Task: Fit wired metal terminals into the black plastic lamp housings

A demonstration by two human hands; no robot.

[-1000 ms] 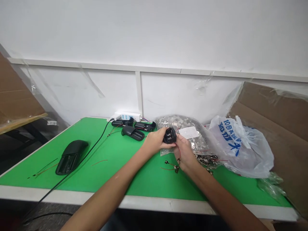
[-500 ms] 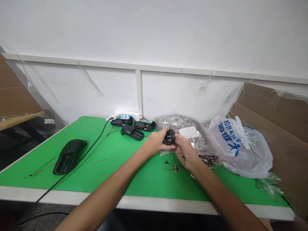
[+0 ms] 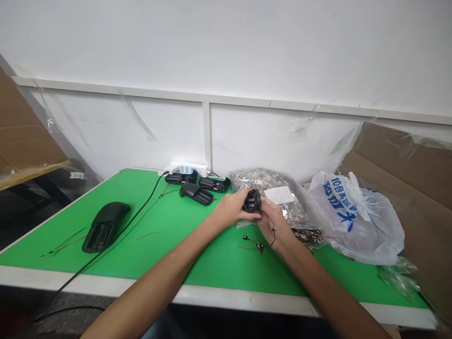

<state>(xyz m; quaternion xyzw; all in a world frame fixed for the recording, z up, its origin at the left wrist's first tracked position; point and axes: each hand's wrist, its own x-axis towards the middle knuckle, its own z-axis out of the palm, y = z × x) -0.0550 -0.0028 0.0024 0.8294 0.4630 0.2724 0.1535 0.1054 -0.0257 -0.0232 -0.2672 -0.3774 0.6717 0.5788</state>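
Note:
My left hand is wrapped around a black plastic battery housing, held above the table with its hollow end facing me. At the housing's right side, the fingers of my right hand are closed against its edge. A thin dark and red wire hangs by my right palm; whether the fingertips also pinch a small part is hidden. Just below lie small metal contacts with a red wire. Similar black housings lie on the table: one at the left and several at the back, including this one.
The green table stands against a white wall. Behind my hands is a clear bag of metal contacts; right of it, a white plastic bag. A black cable runs from a power strip over the front edge. Cardboard leans at right.
The view has shifted slightly, so everything sits a little further right. Both hands keep the same hold on the black housing; nothing else has visibly moved.

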